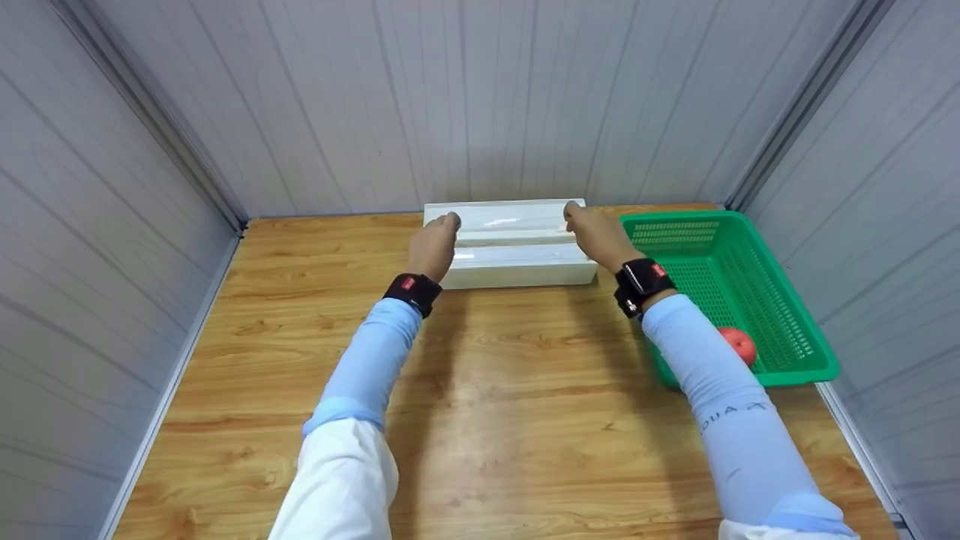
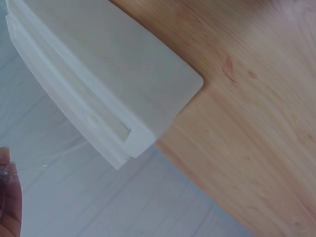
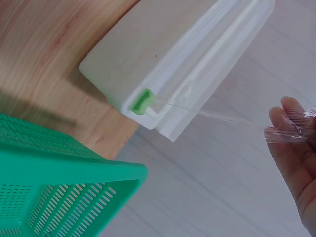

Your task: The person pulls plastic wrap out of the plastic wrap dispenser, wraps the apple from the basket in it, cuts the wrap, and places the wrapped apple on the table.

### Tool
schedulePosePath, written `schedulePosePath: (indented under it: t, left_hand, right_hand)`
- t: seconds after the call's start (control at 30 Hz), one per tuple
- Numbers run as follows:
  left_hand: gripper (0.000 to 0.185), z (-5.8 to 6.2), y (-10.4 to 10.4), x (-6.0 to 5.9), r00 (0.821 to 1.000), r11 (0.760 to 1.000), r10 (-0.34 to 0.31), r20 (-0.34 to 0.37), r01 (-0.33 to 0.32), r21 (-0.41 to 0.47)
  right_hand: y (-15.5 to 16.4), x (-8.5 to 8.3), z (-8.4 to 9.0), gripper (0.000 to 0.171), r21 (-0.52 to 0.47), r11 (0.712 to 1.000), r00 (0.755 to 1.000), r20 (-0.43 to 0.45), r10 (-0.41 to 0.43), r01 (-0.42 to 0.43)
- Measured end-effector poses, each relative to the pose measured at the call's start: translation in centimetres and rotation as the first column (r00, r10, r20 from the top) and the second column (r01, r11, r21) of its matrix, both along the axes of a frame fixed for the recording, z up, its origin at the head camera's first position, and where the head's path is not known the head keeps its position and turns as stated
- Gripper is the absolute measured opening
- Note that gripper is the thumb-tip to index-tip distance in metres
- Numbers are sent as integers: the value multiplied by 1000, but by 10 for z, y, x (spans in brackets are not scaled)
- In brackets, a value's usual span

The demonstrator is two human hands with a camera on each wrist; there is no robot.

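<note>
A white plastic wrap dispenser [image 1: 517,274] stands on the wooden table against the back wall, its long lid [image 1: 517,212] raised. My left hand [image 1: 433,249] is above its left end, and its fingertips [image 2: 5,157] pinch a bit of clear film [image 2: 7,171]. Over the right end, my right hand [image 1: 602,237] grips a bunched corner of the clear plastic wrap [image 3: 289,133]. The film stretches from the dispenser up to that hand, nearly invisible against the wall. A green slider [image 3: 143,101] sits at the dispenser's right end.
A green perforated basket [image 1: 789,292] stands to the right, close to the dispenser and partly behind my right forearm. Inside it lies a red round fruit [image 1: 741,345], half hidden by the sleeve. Pale panel walls [image 1: 480,97] enclose the table at the back and sides.
</note>
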State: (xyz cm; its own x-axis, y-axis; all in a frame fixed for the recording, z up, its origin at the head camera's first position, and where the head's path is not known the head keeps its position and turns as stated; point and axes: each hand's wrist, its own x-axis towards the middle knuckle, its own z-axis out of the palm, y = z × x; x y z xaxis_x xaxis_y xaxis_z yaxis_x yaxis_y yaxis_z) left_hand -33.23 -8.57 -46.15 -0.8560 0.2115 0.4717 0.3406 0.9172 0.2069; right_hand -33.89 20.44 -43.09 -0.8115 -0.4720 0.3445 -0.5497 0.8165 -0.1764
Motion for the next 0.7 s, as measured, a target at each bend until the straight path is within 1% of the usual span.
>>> schedulePosePath:
  t: [0.07,0.17,0.4,0.53,0.7]
  left_hand:
    - [10,3,0,-1,1000,1000,-2,-9,2,17]
    - [10,7,-1,-2,1000,999,-4,-27,5,37]
    - [10,13,-6,-5,995,997,-9,-97,16,70]
    - [10,15,-8,-5,991,996,-12,-136,24,82]
    - [10,21,-10,-4,987,996,-14,-159,28,87]
  right_hand:
    - [-1,-2,2,15,17,1000,1000,-27,-1,2]
    - [-2,-3,6,15,26,1000,999,-43,1,0]
    - [-5,-2,14,13,-8,1000,1000,-11,19,-19]
    - [-7,1,22,12,-47,999,999,25,22,-20]
    - [-8,4,31,14,-57,998,1000,6,0,1]
